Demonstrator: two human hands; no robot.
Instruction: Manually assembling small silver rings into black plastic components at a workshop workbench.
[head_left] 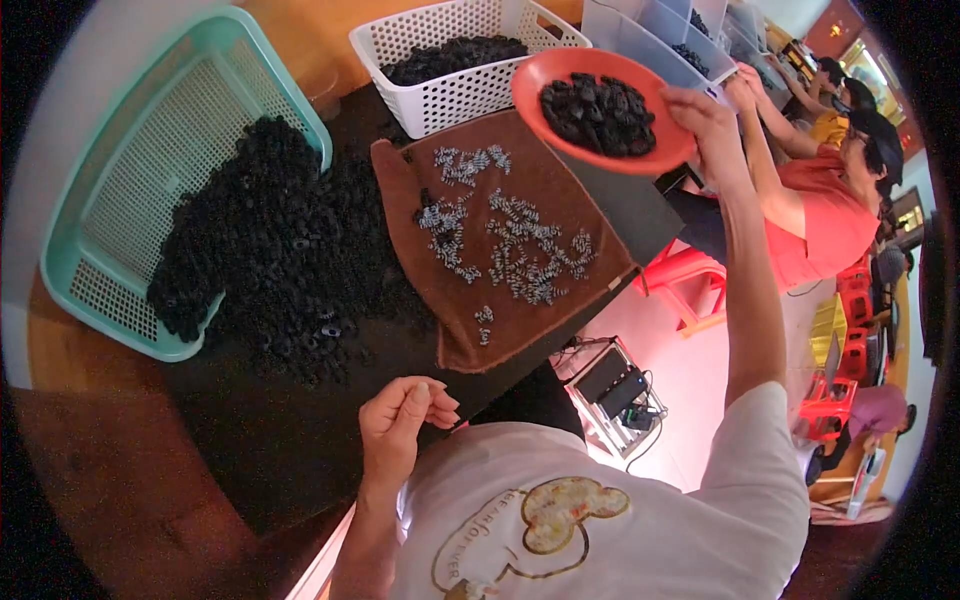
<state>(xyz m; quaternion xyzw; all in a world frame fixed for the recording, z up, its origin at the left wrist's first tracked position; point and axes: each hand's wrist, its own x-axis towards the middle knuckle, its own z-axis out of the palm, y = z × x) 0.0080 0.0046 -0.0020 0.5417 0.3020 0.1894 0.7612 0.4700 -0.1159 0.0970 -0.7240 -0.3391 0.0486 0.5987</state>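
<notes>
My right hand (708,125) is raised at the upper right, gripping the rim of a shallow orange-red bowl (530,85). A heap of small black plastic parts (600,115) lies in the bowl, which is tilted towards me. Near the table's front edge, my left hand (400,425) is closed, its thumb pressed over the curled fingers; anything inside is hidden. Between the hands, a brown cloth (420,190) is spread with many small silvery coil springs (525,240). To its left spreads a large pile of black parts (280,260).
A tilted green mesh basket (120,210) lies under part of the pile. Behind the cloth stands a white perforated basket (430,115) of black parts, beside clear bins (650,40). A person in red (825,220) sits at right, near a red stool (690,285) and a metal cart (610,400).
</notes>
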